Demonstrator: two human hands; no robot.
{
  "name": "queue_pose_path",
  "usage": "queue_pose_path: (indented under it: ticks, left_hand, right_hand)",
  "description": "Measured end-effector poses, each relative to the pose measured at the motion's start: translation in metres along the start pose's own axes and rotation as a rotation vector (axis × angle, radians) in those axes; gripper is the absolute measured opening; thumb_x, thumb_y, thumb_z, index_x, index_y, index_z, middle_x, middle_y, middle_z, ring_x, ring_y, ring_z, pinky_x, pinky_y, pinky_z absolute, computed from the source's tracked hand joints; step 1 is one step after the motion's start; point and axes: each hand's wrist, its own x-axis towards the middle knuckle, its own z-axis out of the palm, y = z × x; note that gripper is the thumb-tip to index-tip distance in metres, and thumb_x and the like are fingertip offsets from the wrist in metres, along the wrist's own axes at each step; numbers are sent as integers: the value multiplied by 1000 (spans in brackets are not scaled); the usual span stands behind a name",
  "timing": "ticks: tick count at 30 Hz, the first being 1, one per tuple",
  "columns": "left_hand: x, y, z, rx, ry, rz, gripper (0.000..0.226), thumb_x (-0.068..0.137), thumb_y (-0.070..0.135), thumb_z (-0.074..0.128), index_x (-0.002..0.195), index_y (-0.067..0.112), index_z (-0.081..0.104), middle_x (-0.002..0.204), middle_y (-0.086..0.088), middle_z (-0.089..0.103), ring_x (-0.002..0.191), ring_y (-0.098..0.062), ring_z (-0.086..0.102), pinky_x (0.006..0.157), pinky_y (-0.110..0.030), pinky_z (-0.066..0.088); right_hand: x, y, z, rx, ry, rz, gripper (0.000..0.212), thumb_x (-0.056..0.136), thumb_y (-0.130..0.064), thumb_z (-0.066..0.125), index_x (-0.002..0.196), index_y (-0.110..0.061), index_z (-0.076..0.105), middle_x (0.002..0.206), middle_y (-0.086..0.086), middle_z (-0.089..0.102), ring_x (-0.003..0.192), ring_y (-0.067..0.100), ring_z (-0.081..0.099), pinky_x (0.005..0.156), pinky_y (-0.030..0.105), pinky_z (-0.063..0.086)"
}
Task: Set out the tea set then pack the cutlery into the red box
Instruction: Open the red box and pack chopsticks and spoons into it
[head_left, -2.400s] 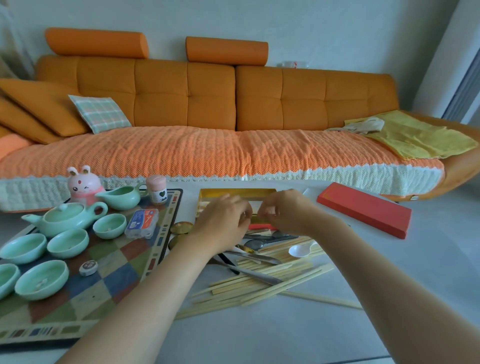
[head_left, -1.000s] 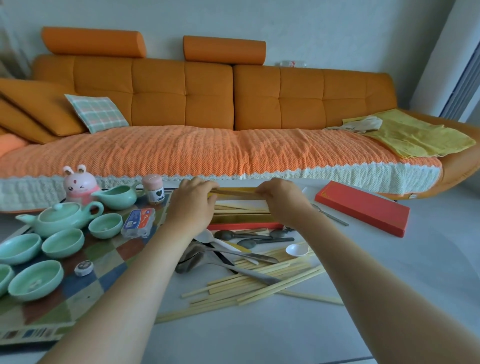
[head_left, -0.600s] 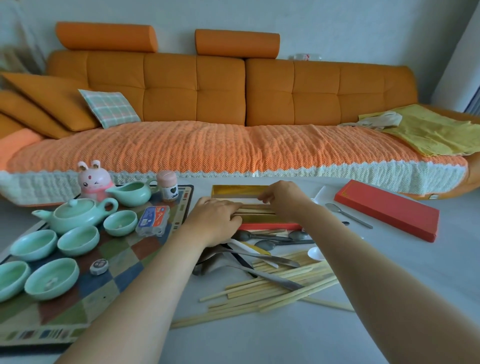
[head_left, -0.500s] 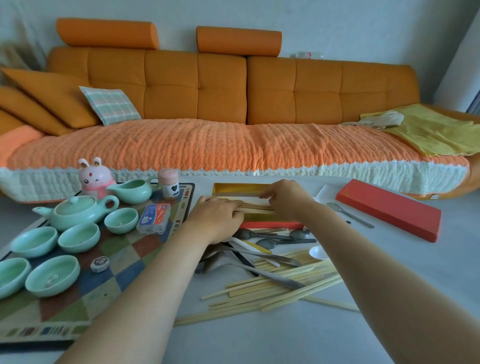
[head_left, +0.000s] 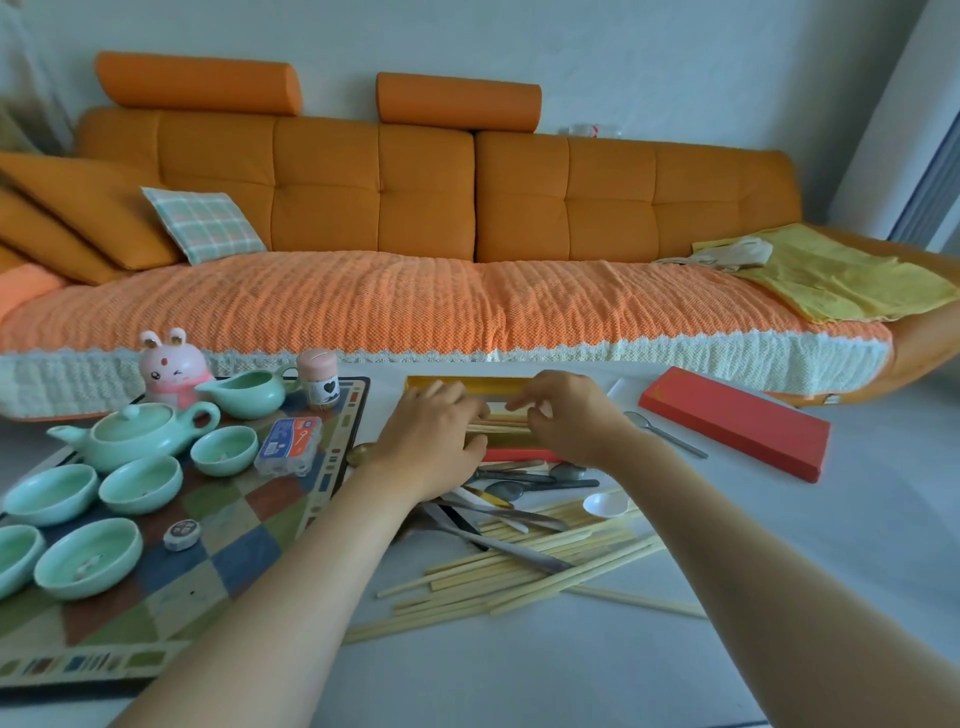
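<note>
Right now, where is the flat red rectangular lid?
Head view: the flat red rectangular lid lies far right, just beyond a lone metal spoon beside the right hand.

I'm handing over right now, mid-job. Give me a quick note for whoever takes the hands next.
Left hand rests on the chopsticks in the red box; right hand touches them, grip unclear.
Done: tea set set out on the mat; some chopsticks boxed.
Red lid lies on the table, right of the box.
Left: loose chopsticks, spoons and knives before the box go in.
</note>
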Motion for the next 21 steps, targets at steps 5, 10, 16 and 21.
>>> queue_pose_path:
  ticks: [5, 10, 16, 21]
  left_hand:
    - [-10, 29, -5, -213, -58, -2, 9, 92, 27, 54, 94, 29, 62, 87, 11, 59, 83, -13, 58, 72, -33, 52]
    - [-18, 51, 0, -197, -277, 12, 18, 92, 31, 53, 94, 31, 70, 92, 14, 66, 85, -10, 60, 72, -30, 51]
    - [-15, 58, -2, -108, -328, 32, 25, 94, 36, 50, 96, 34, 75, 104, 15, 68, 100, -13, 59, 93, -33, 43]
    - [-13, 61, -1, -122, -333, 7, 22, 94, 35, 55, 102, 33, 76, 119, 13, 65, 113, -15, 55, 100, -32, 39]
  right_hand:
    - [-25, -5, -17, -70, -126, -63, 28, 86, -8, 55, 86, -28, 75, 77, -21, 60, 72, -2, 54, 65, 11, 38]
    - [-49, 7, -28, -230, -292, -32, 19, 92, -18, 61, 95, -29, 76, 93, -16, 69, 72, -8, 52, 65, 4, 35]
    - [-62, 17, -32, -225, -427, 113, 18, 85, -23, 71, 98, -34, 77, 104, -12, 69, 91, 8, 62, 84, 26, 51]
    - [-61, 18, -28, -252, -396, 85, 14, 86, -22, 72, 100, -25, 75, 89, -16, 62, 88, 7, 59, 79, 23, 44]
